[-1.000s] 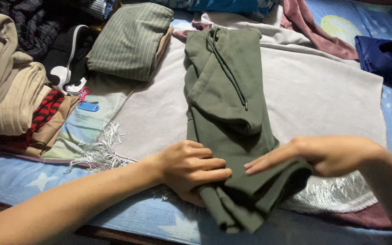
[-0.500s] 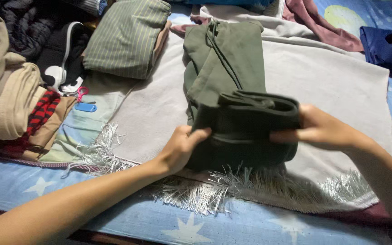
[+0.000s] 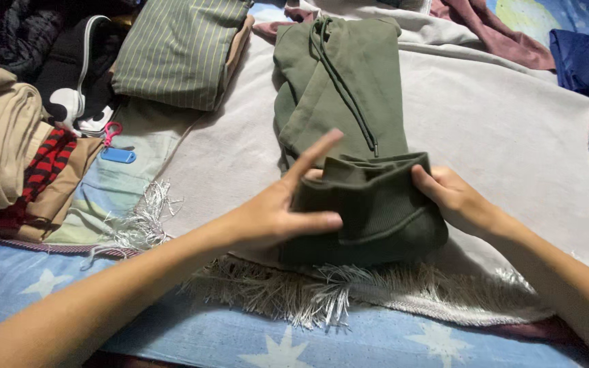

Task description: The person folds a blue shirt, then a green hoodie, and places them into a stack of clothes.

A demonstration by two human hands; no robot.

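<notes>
Both hands fold the near end of a green hoodie on the bed.

The left hand has its fingers spread, thumb pressed flat on the folded part and forefinger raised; the right hand has its fingers curled shut on the fold's right edge. The green hoodie lies lengthwise on a grey fringed blanket near the bed's front edge. It looks soft, thick and limp, not slippery, best gripped at the folded edges. A striped folded garment sits toward the bed's far left corner.
</notes>
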